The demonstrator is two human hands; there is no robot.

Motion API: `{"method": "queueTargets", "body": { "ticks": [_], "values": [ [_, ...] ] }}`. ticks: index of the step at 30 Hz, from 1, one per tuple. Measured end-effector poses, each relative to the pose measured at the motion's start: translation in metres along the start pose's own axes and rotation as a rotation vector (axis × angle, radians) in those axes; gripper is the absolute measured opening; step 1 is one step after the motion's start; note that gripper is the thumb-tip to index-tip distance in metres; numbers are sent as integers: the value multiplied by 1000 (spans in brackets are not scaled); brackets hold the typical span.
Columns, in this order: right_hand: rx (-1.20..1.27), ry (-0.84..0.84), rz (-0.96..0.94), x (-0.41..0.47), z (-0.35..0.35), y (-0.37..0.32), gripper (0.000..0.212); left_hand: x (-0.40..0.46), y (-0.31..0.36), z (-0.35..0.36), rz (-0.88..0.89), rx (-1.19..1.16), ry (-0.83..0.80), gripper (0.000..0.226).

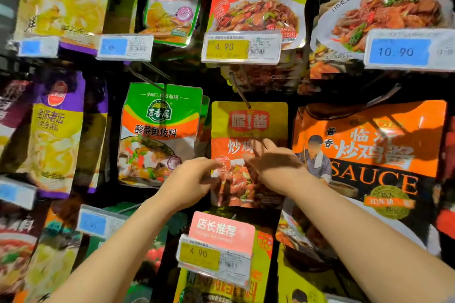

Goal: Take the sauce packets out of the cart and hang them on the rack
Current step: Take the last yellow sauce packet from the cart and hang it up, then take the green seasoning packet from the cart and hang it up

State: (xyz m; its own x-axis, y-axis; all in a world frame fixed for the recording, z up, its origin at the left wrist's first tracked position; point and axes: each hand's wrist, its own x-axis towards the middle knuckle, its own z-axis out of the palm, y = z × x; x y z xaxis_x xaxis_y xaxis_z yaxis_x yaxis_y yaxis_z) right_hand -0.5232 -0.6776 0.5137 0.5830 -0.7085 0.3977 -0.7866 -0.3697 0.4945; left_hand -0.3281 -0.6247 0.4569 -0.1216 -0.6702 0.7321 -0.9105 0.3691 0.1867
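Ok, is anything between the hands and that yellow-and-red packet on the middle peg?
Nothing visible. Both the left hand and the right hand are right at the front of the yellow-and-red packet, which already hangs on the peg. The green packet and the orange packet hang to either side.

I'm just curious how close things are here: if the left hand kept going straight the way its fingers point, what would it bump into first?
Most likely the yellow and red sauce packet hanging on the hook. The left hand points right and slightly up at its lower half, fingertips seemingly at its edge already, though depth is hard to judge.
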Motion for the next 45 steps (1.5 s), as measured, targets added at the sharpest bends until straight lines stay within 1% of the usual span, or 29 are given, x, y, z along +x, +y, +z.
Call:
{"method": "queueTargets", "body": {
  "ticks": [2,3,5,7,9,11,12,14,16,18,21,24,25,28,32,36,37,39,41,43,45],
  "values": [
    [120,106,-81,-12,-10,-2,25,-9,7,-17,-44,-126,110,22],
    [135,170,-113,-18,-17,-4,22,-15,10,-26,-59,-182,157,17],
    [148,289,-138,-31,-35,-9,20,-29,19,-45,-81,-261,236,11],
    [227,395,-144,-41,-55,-19,25,-48,29,-62,-115,-292,296,8],
    [353,433,-198,-54,-81,-37,23,-74,39,-77,-170,-289,332,6],
    [436,362,-325,-69,-108,-61,23,-109,50,-94,-231,-269,360,7],
    [460,308,-415,-77,-119,-75,24,-130,57,-102,-262,-239,375,14],
    [564,204,-608,-93,-134,-109,26,-179,72,-117,-337,-97,374,21],
    [712,131,-746,-108,-136,-141,29,-220,86,-127,-416,-11,360,13],
    [847,67,-886,-133,-130,-181,30,-272,98,-139,-550,76,370,5],
    [984,-39,-1039,-172,-108,-238,30,-352,114,-150,-753,182,380,10],
    [1078,-150,-1114,-208,-75,-287,30,-425,136,-148,-953,248,403,18],
    [1108,-199,-1132,-221,-63,-301,29,-449,144,-144,-1017,268,409,18],
    [1172,-348,-1167,-261,-29,-343,26,-516,170,-128,-1219,309,425,7],
    [1142,-538,-1207,-316,10,-406,28,-593,210,-104,-1518,289,379,7],
    [1039,-774,-1258,-365,32,-453,30,-648,230,-91,-1689,317,370,12],
    [1023,-839,-1259,-374,34,-462,29,-659,230,-90,-1718,343,330,15],
    [1019,-964,-1229,-385,39,-478,28,-682,222,-90,-1710,447,206,25],
    [997,-1054,-1147,-389,48,-498,32,-701,208,-101,-1669,503,139,29],
    [978,-1082,-1050,-390,58,-521,39,-719,188,-118,-1598,609,80,32],
    [995,-1098,-912,-393,69,-547,46,-738,164,-139,-1543,760,9,42]
  ]
}}
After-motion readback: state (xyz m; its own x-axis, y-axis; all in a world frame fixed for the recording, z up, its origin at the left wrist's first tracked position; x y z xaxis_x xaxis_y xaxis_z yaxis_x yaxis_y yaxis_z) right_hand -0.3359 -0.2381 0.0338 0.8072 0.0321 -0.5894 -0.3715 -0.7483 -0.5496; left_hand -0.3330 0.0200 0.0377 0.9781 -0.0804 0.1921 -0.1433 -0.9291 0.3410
